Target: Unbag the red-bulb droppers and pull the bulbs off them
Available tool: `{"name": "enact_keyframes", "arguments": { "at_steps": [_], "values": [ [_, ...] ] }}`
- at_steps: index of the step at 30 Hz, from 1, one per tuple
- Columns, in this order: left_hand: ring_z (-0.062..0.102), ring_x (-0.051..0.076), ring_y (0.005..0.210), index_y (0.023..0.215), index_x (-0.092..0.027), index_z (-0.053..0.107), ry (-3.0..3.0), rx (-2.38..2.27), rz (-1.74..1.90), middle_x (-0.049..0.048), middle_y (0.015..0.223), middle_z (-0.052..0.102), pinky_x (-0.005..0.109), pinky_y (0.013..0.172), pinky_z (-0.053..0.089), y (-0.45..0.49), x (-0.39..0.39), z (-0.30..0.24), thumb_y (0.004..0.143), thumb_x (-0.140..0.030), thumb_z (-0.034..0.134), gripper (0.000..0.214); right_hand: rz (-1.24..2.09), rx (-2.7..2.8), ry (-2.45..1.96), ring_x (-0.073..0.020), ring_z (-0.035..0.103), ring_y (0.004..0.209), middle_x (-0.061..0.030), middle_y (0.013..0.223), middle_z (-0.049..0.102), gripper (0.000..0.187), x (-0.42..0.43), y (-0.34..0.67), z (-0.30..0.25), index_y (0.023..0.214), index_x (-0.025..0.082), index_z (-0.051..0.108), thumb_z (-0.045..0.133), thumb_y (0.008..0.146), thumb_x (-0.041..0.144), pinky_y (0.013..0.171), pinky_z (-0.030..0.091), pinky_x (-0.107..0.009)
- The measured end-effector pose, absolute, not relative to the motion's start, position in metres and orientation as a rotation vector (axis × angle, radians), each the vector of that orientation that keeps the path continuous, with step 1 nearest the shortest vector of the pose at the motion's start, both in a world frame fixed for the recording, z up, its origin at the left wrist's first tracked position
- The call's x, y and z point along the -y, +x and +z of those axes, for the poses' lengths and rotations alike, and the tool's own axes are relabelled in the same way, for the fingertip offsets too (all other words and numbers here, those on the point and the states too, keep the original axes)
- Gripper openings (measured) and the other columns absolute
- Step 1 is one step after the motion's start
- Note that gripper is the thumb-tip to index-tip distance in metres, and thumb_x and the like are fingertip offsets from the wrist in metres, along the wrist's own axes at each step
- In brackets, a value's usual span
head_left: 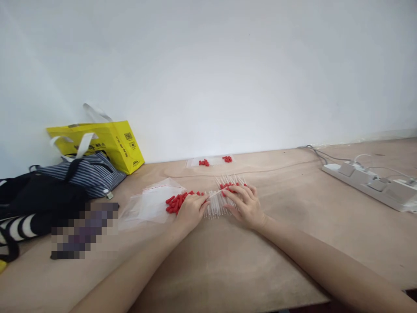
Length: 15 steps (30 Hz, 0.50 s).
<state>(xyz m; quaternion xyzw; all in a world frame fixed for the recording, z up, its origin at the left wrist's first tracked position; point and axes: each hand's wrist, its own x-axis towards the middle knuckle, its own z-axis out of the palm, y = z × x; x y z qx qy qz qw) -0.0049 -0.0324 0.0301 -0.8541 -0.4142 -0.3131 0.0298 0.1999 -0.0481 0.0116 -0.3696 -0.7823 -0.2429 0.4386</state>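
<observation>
Thin white sticks lie in a pile between my two hands on the wooden table. My left hand is closed, with thumb and forefinger pinched at one end of a white stick. The stick's other end reaches my right hand, whose curled fingers are at a small red cap on it. More white sticks with red caps lie just beyond and under my right fingers. Beside my left hand is a heap of loose red caps, partly covered by the hand. What my right palm covers is hidden.
Clear zip bags lie left of the red caps. Another bag with red-capped pieces rests near the wall. A yellow shopping bag, a striped bag and a pixelated object are left. A power strip with cables is right.
</observation>
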Motion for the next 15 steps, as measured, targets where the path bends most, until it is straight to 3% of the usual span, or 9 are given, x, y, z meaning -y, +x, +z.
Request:
{"name": "enact_keyframes", "arguments": {
  "at_steps": [3,6,9,15],
  "values": [
    [0.056,0.017,0.063,0.09,-0.013,0.062,-2.515,1.038,-0.838,0.0061,0.069,0.066,0.031,0.062,0.04,-0.013,0.035,0.018,0.085,-0.025,0.041,0.024,-0.606,2.064,-0.885,-0.019,0.047,0.102,-0.0047,0.104,0.061,0.026,0.046,0.191,0.011,0.107,0.026,0.056,0.049,0.084,0.032,0.09,0.02,-0.038],
    [0.056,0.015,0.062,0.092,-0.013,0.061,-2.47,0.924,-0.862,0.0041,0.066,0.065,0.03,0.063,0.038,-0.01,0.04,0.012,0.087,-0.024,0.037,0.026,-0.6,2.117,-0.824,-0.0155,0.051,0.089,0.0,0.078,0.065,0.018,0.044,0.182,0.008,0.097,0.025,0.059,0.046,0.086,0.027,0.092,0.015,-0.04],
    [0.058,0.015,0.07,0.094,-0.016,0.06,-2.465,0.929,-0.929,0.0026,0.071,0.067,0.032,0.07,0.036,-0.009,0.046,0.014,0.086,-0.025,0.041,0.022,-0.596,2.146,-0.81,-0.0118,0.051,0.073,0.0031,0.059,0.06,0.021,0.043,0.179,0.005,0.084,0.022,0.061,0.041,0.086,0.018,0.091,0.016,-0.039],
    [0.055,0.019,0.087,0.093,-0.022,0.062,-2.422,0.969,-1.001,0.0005,0.092,0.068,0.036,0.08,0.033,-0.02,0.052,0.019,0.081,-0.028,0.053,0.016,-0.523,2.101,-0.834,-0.011,0.047,0.07,0.0031,0.061,0.059,0.017,0.043,0.183,0.001,0.08,0.021,0.061,0.045,0.084,0.021,0.09,0.016,-0.039]
  ]
}}
